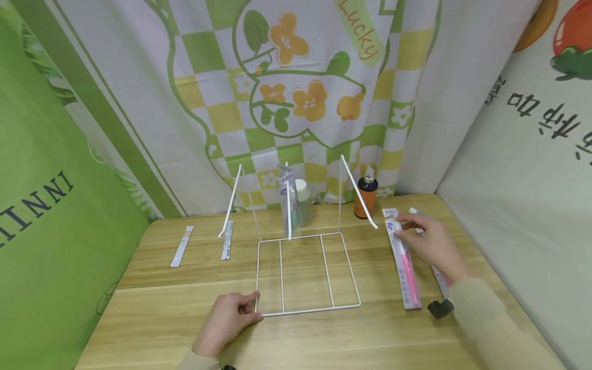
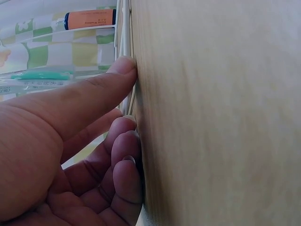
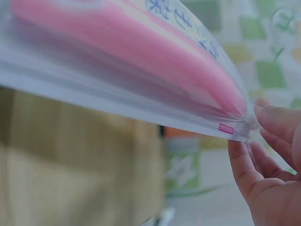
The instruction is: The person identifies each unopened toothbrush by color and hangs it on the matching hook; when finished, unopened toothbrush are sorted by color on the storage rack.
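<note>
A white wire display rack (image 1: 307, 310) stands on the table, with several hooks jutting forward from its upright back. My left hand (image 1: 227, 321) pinches its front left corner between thumb and fingers; the left wrist view shows the thumb (image 2: 123, 66) against the wire. On the right, my right hand (image 1: 432, 246) pinches the top end of a packaged pink toothbrush (image 1: 407, 272). The clear pack with the pink handle (image 3: 188, 75) fills much of the right wrist view. From the rack's middle hook hangs a clear pack (image 1: 288, 205) with something teal inside.
Another pink pack (image 1: 442, 282) lies partly hidden beneath my right forearm. Two narrow packets, one far left (image 1: 182, 246) and one nearer the rack (image 1: 227, 240), lie flat. Behind the rack stand a pale bottle (image 1: 303, 203) and an orange bottle (image 1: 366, 198), before a patterned curtain (image 1: 314, 103).
</note>
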Available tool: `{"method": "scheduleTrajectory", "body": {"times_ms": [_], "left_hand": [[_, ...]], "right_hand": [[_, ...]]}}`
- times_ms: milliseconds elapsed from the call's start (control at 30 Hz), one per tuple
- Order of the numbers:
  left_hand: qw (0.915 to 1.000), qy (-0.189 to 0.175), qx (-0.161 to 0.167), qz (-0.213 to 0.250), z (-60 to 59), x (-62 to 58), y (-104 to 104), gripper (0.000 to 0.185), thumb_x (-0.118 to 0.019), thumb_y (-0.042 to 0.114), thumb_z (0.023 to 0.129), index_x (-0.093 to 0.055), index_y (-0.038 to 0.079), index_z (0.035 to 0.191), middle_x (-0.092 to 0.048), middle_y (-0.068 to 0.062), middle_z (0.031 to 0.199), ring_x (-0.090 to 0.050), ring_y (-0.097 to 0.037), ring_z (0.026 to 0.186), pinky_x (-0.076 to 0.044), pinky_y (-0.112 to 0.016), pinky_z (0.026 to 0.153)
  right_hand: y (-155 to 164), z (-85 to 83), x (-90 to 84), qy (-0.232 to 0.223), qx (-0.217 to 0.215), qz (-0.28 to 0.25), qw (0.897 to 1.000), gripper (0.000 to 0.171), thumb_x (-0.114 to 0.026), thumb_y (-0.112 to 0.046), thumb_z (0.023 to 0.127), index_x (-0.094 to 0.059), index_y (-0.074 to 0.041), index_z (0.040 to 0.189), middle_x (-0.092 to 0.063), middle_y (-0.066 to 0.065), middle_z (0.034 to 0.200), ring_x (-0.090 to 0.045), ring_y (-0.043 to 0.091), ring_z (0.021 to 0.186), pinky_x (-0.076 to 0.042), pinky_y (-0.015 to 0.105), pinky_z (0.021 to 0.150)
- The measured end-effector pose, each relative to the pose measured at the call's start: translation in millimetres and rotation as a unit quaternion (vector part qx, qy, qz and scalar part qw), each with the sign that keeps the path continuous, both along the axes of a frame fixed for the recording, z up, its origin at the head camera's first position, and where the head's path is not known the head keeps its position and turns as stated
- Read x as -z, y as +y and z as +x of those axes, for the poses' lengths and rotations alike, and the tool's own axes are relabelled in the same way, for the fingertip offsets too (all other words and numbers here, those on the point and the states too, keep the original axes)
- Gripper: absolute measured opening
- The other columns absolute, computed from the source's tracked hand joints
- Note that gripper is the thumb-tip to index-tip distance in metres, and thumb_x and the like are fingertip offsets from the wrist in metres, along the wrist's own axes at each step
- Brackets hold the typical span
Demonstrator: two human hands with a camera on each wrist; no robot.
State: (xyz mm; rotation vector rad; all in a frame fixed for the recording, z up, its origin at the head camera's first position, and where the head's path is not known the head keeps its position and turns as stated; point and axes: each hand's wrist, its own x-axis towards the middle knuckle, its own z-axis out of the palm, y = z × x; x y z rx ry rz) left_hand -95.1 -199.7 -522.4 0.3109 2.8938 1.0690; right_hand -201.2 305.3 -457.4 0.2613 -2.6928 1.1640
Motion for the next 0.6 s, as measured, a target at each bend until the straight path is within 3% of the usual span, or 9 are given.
{"method": "scheduleTrajectory", "body": {"times_ms": [67,133,300,600], "left_hand": [[1.0,-0.001,-0.001,0.002,0.1,0.0,0,0.051,-0.097,0.019,0.079,-0.08,0.002,0.123,-0.061,0.014,0.075,-0.051,0.0,0.064,-0.047,-0.024,0.059],[1.0,-0.001,-0.001,0.003,0.1,-0.1,0,0.051,-0.097,0.019,0.079,-0.08,0.001,0.123,-0.061,0.014,0.075,-0.051,0.0,0.064,-0.047,-0.024,0.059],[1.0,-0.002,-0.002,0.004,0.6,-0.5,1,0.05,-0.097,0.019,0.079,-0.08,0.002,0.123,-0.061,0.013,0.075,-0.051,-0.001,0.064,-0.047,-0.024,0.059],[1.0,-0.001,-0.002,0.003,0.6,-1.2,1,0.05,-0.097,0.018,0.079,-0.08,0.001,0.122,-0.062,0.013,0.075,-0.051,0.0,0.063,-0.047,-0.024,0.059]], "right_hand": [[-13,7.5,-12.0,0.023,-0.003,-0.034,0.999,0.038,-0.084,-0.017,0.097,-0.073,-0.007,0.133,-0.069,0.015,0.136,-0.067,0.031,0.115,-0.054,0.018,0.09],[-25,14.9,-23.2,0.055,-0.01,-0.067,0.996,0.038,-0.085,-0.008,0.094,-0.074,-0.003,0.13,-0.068,0.015,0.14,-0.067,0.022,0.115,-0.053,0.011,0.087],[-47,33.3,-45.9,0.132,-0.037,-0.139,0.981,0.042,-0.086,0.011,0.085,-0.075,0.004,0.124,-0.067,0.017,0.139,-0.065,0.0,0.112,-0.056,0.017,0.087],[-66,62.2,-71.1,0.228,-0.091,-0.195,0.95,0.05,-0.079,0.033,0.072,-0.074,0.012,0.117,-0.067,0.023,0.133,-0.07,0.012,0.115,-0.06,0.027,0.088]]}}
